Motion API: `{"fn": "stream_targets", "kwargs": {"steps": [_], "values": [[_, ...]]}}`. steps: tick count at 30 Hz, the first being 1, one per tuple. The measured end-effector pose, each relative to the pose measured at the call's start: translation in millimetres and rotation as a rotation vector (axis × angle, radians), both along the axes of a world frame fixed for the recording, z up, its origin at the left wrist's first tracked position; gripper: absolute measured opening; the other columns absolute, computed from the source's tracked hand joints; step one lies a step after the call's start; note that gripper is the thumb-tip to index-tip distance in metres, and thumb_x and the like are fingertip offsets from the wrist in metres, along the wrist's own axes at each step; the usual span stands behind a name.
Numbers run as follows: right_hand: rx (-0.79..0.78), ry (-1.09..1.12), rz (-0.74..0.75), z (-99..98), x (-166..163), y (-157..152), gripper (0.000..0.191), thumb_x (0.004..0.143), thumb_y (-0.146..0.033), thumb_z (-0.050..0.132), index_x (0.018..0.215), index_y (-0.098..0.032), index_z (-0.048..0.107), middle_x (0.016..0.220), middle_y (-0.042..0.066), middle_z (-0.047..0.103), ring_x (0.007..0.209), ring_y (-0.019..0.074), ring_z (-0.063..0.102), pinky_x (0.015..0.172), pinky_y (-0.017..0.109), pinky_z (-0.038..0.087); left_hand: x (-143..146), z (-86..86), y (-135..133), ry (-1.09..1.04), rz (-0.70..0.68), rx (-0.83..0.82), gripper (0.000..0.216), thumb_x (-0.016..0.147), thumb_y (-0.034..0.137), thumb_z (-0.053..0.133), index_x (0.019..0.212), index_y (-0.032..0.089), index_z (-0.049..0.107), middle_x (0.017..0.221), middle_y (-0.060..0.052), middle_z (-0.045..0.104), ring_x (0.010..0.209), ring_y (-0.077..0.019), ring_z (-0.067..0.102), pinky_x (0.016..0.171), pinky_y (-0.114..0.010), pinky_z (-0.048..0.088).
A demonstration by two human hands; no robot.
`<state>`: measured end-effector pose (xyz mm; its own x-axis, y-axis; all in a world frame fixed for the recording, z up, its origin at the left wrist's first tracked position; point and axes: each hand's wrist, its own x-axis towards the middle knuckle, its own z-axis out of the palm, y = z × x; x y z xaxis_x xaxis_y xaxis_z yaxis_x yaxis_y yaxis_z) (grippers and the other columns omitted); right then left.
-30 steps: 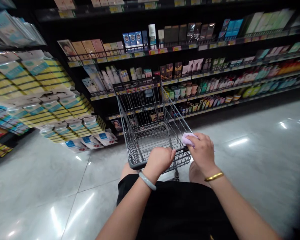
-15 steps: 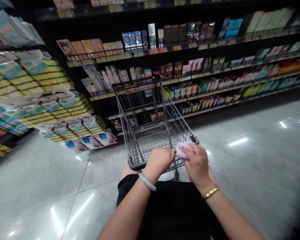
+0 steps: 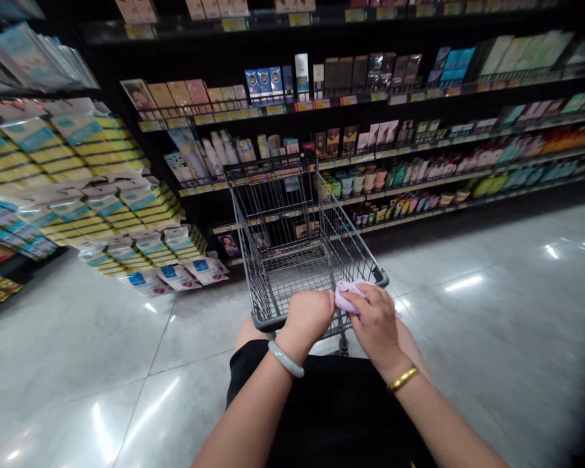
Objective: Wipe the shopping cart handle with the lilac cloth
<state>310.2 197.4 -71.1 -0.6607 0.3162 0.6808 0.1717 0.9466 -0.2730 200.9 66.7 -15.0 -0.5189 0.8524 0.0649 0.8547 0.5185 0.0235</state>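
Observation:
A grey wire shopping cart (image 3: 292, 221) stands in front of me with nothing in its basket. My left hand (image 3: 308, 314) is closed round the cart's handle bar near its middle; a pale green bangle sits on that wrist. My right hand (image 3: 376, 320) presses a small lilac cloth (image 3: 347, 294) against the handle just right of my left hand, fingers curled over it. A gold bangle is on the right wrist. The handle's right end (image 3: 381, 278) shows beyond the cloth.
Dark shelves (image 3: 419, 97) packed with boxes, bottles and jars run across the back and off to the right. A slanted display of stacked blue-and-yellow packets (image 3: 78, 188) fills the left. Glossy grey floor tiles (image 3: 492, 312) spread right and left of the cart.
My right hand has slid the lilac cloth leftward along the handle, from its right end towards my left hand. The left hand and cart have stayed put.

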Motion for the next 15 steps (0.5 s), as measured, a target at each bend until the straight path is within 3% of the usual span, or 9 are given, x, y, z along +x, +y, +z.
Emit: {"fn": "stream_targets", "kwargs": {"steps": [6,12,15], "values": [[-0.034,0.004,-0.087,7.4,-2.5,0.3,0.032,0.080,-0.012,0.059,0.108,-0.024,0.070,0.114,0.009,0.059,0.106,0.0276,0.049,0.091,0.045,0.044,-4.7,-1.4,-48.2,0.098,0.112,0.045,0.046,0.100,0.031,0.027,0.075,0.017,0.064,0.066,-0.009,0.067,0.064,-0.0248,0.064,0.070,-0.039,0.043],[0.002,-0.060,0.177,14.8,-9.3,-37.8,0.034,0.082,-0.011,0.058,0.109,-0.028,0.070,0.116,0.007,0.059,0.111,0.0268,0.050,0.098,0.046,0.041,-0.2,-5.5,-81.4,0.110,0.174,0.214,0.036,0.100,0.031,0.033,0.083,0.021,0.063,0.078,-0.005,0.068,0.079,-0.0210,0.061,0.085,-0.039,0.037],[-0.007,-0.044,0.097,15.9,-10.0,-28.5,0.032,0.082,-0.012,0.059,0.108,-0.026,0.071,0.114,0.008,0.059,0.108,0.0272,0.050,0.095,0.046,0.042,2.8,-10.9,-90.3,0.116,0.214,0.279,0.034,0.100,0.029,0.032,0.091,0.021,0.063,0.082,-0.005,0.068,0.085,-0.0200,0.059,0.093,-0.038,0.035]]}}
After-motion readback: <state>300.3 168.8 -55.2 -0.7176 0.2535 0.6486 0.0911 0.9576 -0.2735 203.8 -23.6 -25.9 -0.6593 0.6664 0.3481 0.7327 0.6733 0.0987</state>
